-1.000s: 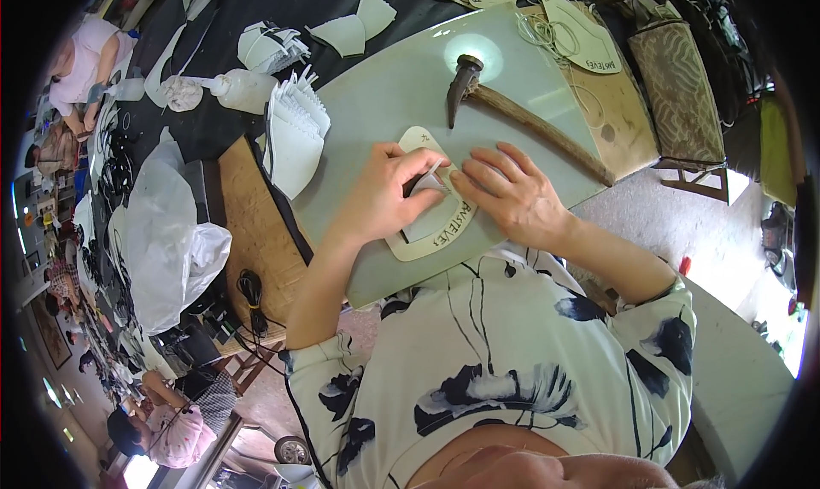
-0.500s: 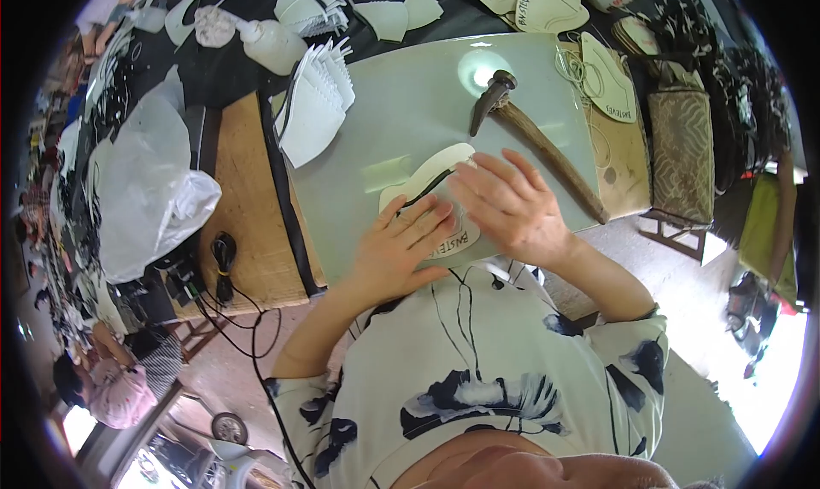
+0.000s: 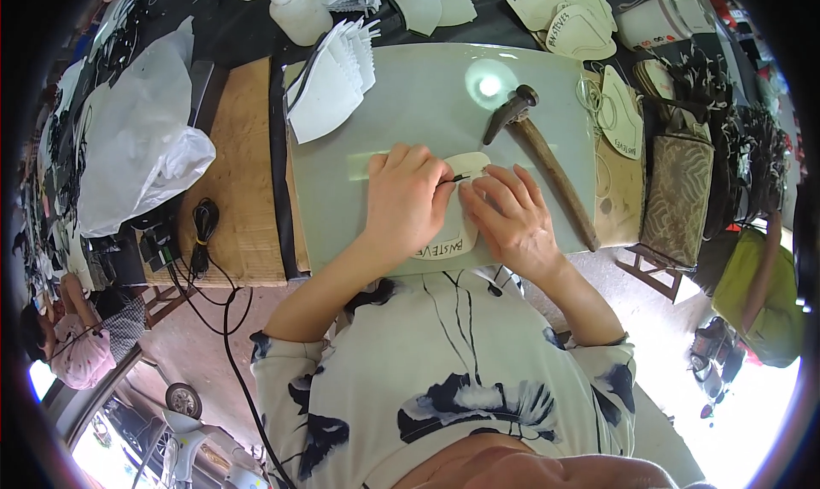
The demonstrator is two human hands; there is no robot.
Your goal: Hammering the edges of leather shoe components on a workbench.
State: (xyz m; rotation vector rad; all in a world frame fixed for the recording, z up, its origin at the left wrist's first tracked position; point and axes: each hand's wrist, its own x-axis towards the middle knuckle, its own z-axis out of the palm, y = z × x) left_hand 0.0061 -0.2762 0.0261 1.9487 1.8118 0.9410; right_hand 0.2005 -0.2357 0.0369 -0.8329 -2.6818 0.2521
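Note:
A cream, flat cut piece [image 3: 463, 220] with dark lettering lies on the pale board in front of me, partly hidden by my hands. Across its upper part runs a thin black strip [image 3: 462, 178]. My left hand [image 3: 403, 197] pinches this strip between thumb and forefinger, its other fingers curled. At the piece's right side is my right hand [image 3: 514, 220], fingers bent and drawn together by the strip's right end. What its fingertips grip is too small to make out. A wooden-handled hammer [image 3: 551, 169] rests on the board right of my right hand.
White pieces with jagged edges [image 3: 331, 87] stand fanned at the board's [image 3: 410, 79] upper left. Beyond are a white bottle [image 3: 299, 15] and stacked cream templates [image 3: 581, 32]. A patterned pouch [image 3: 677, 199] sits right, a plastic bag [image 3: 141, 139] left. Other people are at both sides.
My left hand has risen off the piece's lower left, from lying flat to pinching the black strip. My right hand has lowered slightly, its fingers bending. The view has shifted a little.

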